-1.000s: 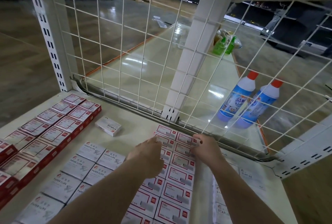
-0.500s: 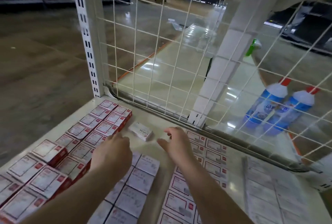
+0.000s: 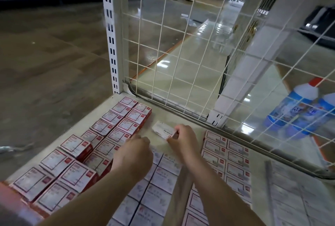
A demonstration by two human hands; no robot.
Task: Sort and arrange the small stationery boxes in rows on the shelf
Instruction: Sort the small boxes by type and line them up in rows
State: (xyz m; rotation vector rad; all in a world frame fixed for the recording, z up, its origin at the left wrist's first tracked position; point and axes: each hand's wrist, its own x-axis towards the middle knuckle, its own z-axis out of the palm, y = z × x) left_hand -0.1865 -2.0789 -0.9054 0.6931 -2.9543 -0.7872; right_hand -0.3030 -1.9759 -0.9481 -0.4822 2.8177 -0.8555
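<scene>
A small white staples box (image 3: 164, 132) lies loose on the bare strip of the shelf (image 3: 188, 126), near the far wire grid (image 3: 181, 58), between the red-sided boxes (image 3: 101, 135) at left and the flat red-labelled boxes (image 3: 226, 155) at right. Its long axis runs from far left to near right, printed face up. The right hand (image 3: 183, 141) pinches its near-right end, fingers covering that corner. The left hand (image 3: 134, 156) hovers just beside it with fingers curled under, holding nothing visible. Forearms hide much of the white paper-clip boxes (image 3: 159, 180); lettering is blurred.
</scene>
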